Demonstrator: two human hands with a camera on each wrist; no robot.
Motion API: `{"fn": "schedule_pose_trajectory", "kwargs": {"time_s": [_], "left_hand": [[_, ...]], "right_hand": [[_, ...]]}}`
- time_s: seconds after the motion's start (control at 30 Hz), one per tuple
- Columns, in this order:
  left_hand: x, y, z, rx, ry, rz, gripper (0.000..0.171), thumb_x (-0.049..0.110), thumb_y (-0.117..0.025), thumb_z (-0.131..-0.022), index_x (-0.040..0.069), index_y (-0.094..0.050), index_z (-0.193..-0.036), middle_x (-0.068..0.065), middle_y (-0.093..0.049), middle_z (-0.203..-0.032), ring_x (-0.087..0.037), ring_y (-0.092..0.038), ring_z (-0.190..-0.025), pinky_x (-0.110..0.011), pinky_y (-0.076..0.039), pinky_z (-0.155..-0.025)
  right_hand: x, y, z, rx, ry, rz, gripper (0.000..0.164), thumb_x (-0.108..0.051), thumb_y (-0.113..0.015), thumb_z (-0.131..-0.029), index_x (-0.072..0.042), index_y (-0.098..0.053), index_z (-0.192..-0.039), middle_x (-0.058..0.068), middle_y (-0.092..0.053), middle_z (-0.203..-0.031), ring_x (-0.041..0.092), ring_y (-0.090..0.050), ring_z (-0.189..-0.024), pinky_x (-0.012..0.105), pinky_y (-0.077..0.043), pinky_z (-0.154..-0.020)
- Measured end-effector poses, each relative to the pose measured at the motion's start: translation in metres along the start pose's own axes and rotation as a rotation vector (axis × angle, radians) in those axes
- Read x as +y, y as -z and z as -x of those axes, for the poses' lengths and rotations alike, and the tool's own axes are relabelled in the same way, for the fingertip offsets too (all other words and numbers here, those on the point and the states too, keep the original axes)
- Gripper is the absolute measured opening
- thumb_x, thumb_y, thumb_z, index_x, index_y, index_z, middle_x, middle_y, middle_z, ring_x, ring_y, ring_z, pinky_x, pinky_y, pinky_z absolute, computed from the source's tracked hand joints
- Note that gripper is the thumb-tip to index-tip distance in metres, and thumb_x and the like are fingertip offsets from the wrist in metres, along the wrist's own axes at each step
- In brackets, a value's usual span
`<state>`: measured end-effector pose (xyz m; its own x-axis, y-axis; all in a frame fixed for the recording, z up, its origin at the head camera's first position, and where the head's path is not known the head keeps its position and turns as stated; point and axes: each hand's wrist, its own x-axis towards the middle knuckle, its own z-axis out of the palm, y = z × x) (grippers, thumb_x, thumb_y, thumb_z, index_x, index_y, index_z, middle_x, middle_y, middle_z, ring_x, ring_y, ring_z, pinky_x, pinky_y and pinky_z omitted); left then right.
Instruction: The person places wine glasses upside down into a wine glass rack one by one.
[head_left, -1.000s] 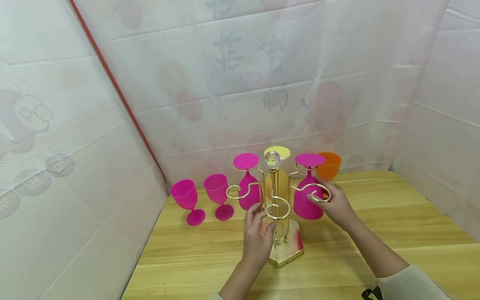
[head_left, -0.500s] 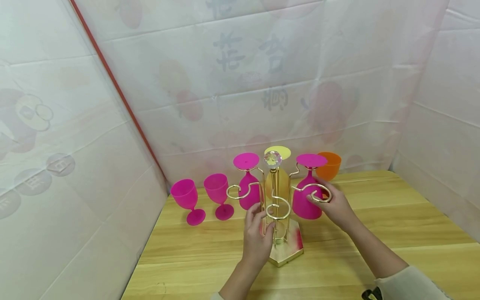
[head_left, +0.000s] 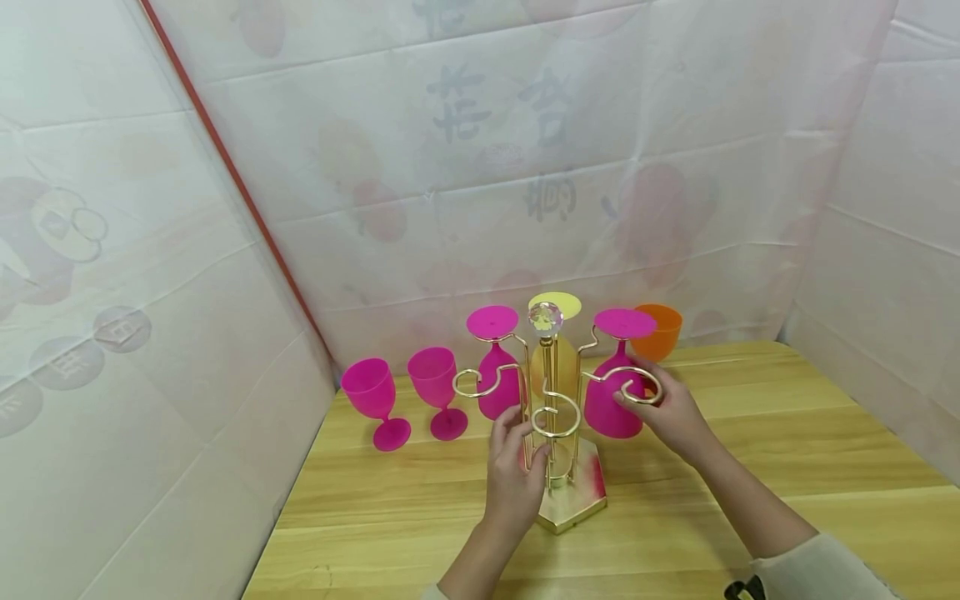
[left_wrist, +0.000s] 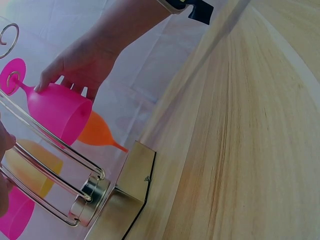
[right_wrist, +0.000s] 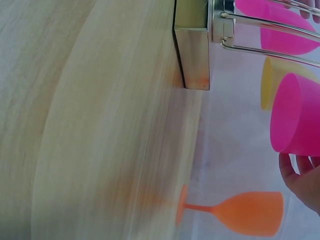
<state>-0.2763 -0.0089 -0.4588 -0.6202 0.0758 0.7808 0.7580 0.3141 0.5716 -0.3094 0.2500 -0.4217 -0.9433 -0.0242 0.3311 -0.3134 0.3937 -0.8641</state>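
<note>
A gold wire goblet rack [head_left: 551, 425] with a crystal knob on top stands on the table. My left hand [head_left: 514, 483] grips its wires low on the near left side. With my right hand [head_left: 671, 414] I hold the bowl of an upside-down pink goblet [head_left: 615, 408], whose foot is at the rack's right rear hook. In the left wrist view that pink goblet [left_wrist: 60, 110] has its stem inside the hook. Another pink goblet [head_left: 495, 379] and a yellow goblet [head_left: 557, 367] hang upside down at the back. The front loops hold nothing.
Two pink goblets, one at the far left [head_left: 371, 392] and one beside it [head_left: 437, 375], stand upright on the wooden table [head_left: 375, 533]. An orange goblet [right_wrist: 250, 212] stands upright behind my right hand. Printed cloth walls [head_left: 480, 233] enclose the table's back and sides.
The pink goblet in my right hand shifts very slightly: its foot edges right while its bowl edges left. My left hand and the rack stay in place.
</note>
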Motion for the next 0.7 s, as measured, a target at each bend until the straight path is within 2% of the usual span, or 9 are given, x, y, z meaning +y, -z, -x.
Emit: {"fn": "schedule_pose_trajectory", "kwargs": {"time_s": [0.17,0.47,0.7], "left_hand": [[-0.0006,-0.0003,-0.0005,0.008,-0.017,-0.012,0.032,-0.006,-0.073,-0.082,0.005,-0.063,-0.11,-0.018,-0.049,-0.132,-0.031,-0.054,-0.125,-0.028,-0.046,-0.105],[0.0006,0.0001,0.0003,-0.01,0.032,0.002,0.028,-0.005,-0.072,-0.084,0.005,-0.063,-0.109,-0.015,-0.048,-0.134,-0.031,-0.052,-0.127,-0.026,-0.044,-0.107],[-0.001,-0.0005,0.0002,0.008,-0.003,-0.018,0.029,-0.006,-0.073,-0.083,0.005,-0.063,-0.108,-0.015,-0.049,-0.133,-0.029,-0.054,-0.125,-0.027,-0.046,-0.105]], "right_hand": [[0.0012,-0.0004,0.0005,0.001,-0.001,0.005,0.071,-0.029,-0.07,-0.092,-0.015,-0.035,-0.153,0.018,-0.048,-0.141,-0.001,-0.06,-0.099,0.02,-0.056,-0.08],[0.002,-0.0024,0.002,0.013,-0.013,0.003,0.07,-0.029,-0.07,-0.092,-0.016,-0.036,-0.152,0.019,-0.049,-0.139,0.024,-0.062,-0.108,0.023,-0.058,-0.079],[0.003,-0.0033,0.0029,0.014,0.005,-0.009,0.068,-0.028,-0.07,-0.092,-0.02,-0.037,-0.151,0.018,-0.054,-0.133,0.005,-0.061,-0.101,0.022,-0.057,-0.079]]}}
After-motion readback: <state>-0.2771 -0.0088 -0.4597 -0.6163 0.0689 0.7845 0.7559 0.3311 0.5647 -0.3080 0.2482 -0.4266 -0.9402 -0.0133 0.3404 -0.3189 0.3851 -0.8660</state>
